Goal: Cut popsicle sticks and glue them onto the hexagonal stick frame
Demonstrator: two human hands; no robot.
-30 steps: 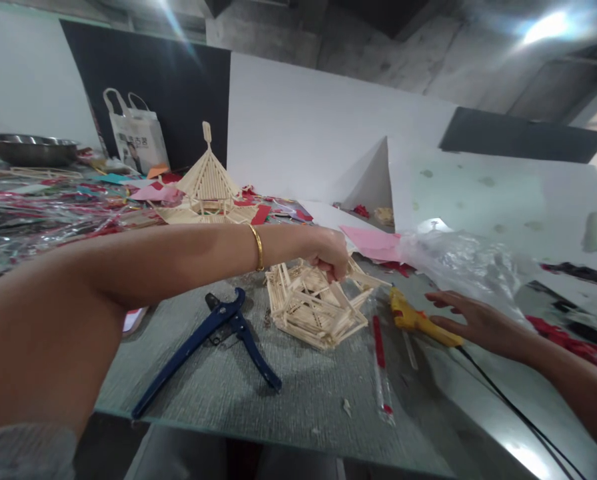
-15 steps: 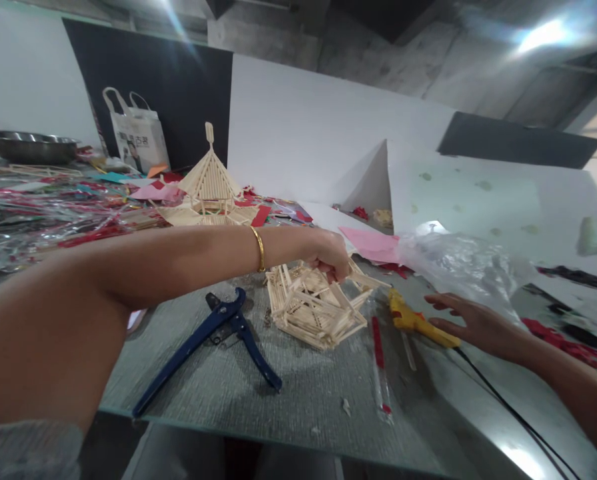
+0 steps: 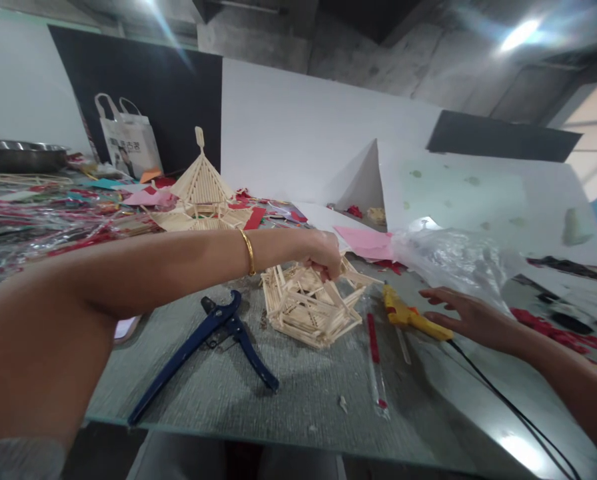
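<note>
My left hand (image 3: 326,255) is closed at the upper side of a wooden-stick frame (image 3: 308,310), its fingers pinched down on a part of it. The exact piece between the fingertips is hidden. Just right of a yellow glue gun (image 3: 413,320), my right hand (image 3: 461,312) hovers with its fingers apart and nothing in it. The glue gun lies on the table, its nozzle toward the frame. Blue cutters (image 3: 213,327) lie with handles spread, left of the frame. A red stick in a clear sleeve (image 3: 374,340) lies between frame and gun.
Behind my left forearm stands a pointed stick-built roof (image 3: 204,183). Plastic wrap and red scraps (image 3: 23,213) cover the left side, near a metal bowl (image 3: 21,157) and a white bag (image 3: 131,143). Clear plastic (image 3: 453,260) and pink paper (image 3: 363,241) lie behind the gun.
The whole view has shifted slightly, so things appear a little further left. Both hands keep nearly the same places relative to the frame and glue gun.
</note>
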